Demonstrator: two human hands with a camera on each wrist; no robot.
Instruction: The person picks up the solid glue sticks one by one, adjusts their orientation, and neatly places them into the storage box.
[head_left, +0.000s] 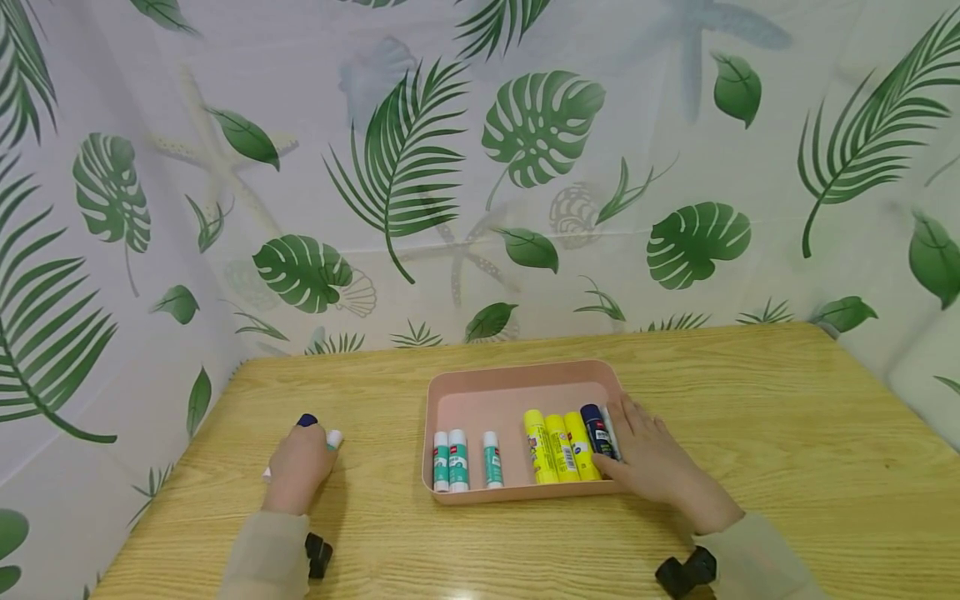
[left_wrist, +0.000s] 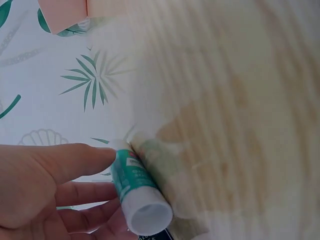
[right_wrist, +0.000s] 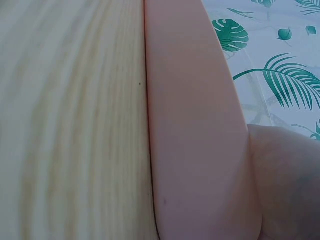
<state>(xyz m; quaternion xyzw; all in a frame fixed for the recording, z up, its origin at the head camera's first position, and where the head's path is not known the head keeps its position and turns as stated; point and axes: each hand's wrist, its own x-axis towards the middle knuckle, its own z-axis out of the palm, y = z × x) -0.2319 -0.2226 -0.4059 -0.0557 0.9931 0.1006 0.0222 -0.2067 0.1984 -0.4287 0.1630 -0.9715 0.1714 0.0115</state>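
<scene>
At the left of the table, my left hand pinches a green-and-white glue stick, its thumb along the side. A dark blue cap pokes out beyond that hand, and a white end shows at its left. My right hand rests over the right end of a pink tray, fingers extended and thumb spread near a dark blue glue stick. Beside this stick lies a white one, partly hidden by the hand. In the right wrist view, part of the hand laps over the tray's rim.
Inside the tray, several yellow glue sticks lie side by side, left of the dark blue one. Two green-and-white sticks lie at its left end, with another apart from them. A leaf-patterned cloth hangs behind the wooden table.
</scene>
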